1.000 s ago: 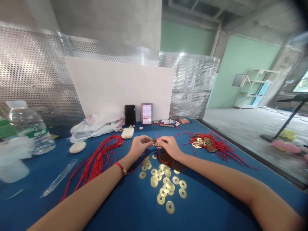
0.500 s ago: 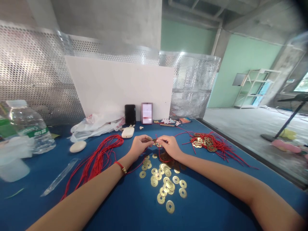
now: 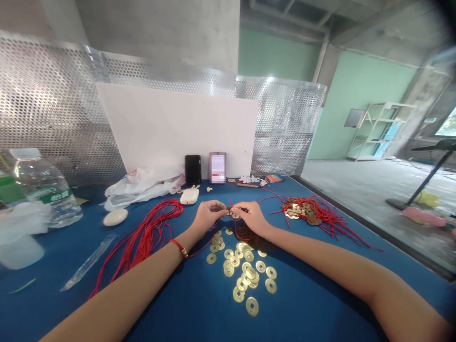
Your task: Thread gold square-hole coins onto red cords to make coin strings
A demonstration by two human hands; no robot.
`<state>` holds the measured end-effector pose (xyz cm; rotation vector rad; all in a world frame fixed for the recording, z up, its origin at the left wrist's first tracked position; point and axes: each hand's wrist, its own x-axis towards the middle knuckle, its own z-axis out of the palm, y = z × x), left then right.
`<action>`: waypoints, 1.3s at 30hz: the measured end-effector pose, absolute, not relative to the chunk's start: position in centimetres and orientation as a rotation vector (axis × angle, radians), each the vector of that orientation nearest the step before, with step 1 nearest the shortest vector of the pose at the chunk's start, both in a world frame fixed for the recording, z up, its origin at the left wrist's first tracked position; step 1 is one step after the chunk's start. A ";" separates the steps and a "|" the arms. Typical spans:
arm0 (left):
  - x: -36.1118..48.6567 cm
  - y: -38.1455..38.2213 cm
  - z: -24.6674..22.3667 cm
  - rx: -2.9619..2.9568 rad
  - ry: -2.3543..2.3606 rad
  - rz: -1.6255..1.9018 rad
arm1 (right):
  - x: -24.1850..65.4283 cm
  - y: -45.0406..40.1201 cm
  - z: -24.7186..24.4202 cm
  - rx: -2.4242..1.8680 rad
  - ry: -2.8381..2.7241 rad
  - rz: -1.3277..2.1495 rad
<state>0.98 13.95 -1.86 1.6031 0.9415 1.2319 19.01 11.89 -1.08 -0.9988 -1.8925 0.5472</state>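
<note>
My left hand [image 3: 207,213] and my right hand [image 3: 251,217] meet above the blue table, their fingertips pinching a small brass cash coin [image 3: 231,209] threaded with thin red cord. The hands partly hide the coin. Below them lies a scatter of loose square-holed brass coins [image 3: 242,271], with a darker heap of coins [image 3: 247,236] partly behind my right wrist. A bundle of red cords [image 3: 149,232] lies left of my left forearm. Coins tied on red cords [image 3: 306,213] lie to the right. A red-and-gold bracelet [image 3: 178,248] circles my left wrist.
A clear water bottle [image 3: 42,190], white plastic bag [image 3: 142,188], white earbud case [image 3: 189,196], white oval bar [image 3: 115,217] and clear plastic strip [image 3: 89,262] lie on the table. Two phones [image 3: 193,169] lean on a white board [image 3: 174,128]. The table's right edge [image 3: 356,232] drops away.
My hands stay almost in place around the coin, with only slight finger movement. The loose coins and cords have not moved.
</note>
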 end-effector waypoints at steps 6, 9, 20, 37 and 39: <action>0.9 14.2 -2.1 1.638 0.934 1.244 | 19.0 11.9 -1.1 -0.987 -1.883 0.511; 0.9 14.3 -2.2 1.609 0.944 1.274 | 19.1 12.2 -1.3 -1.021 -1.805 0.476; 0.9 14.3 -2.0 1.583 0.991 1.342 | 18.9 12.1 -1.1 -1.042 -1.815 0.532; 1.1 14.1 -2.4 1.760 0.887 1.318 | 18.7 11.9 -0.9 -1.010 -1.876 0.651; 1.1 14.2 -2.5 1.747 0.891 1.339 | 18.7 11.8 -0.9 -1.010 -1.873 0.662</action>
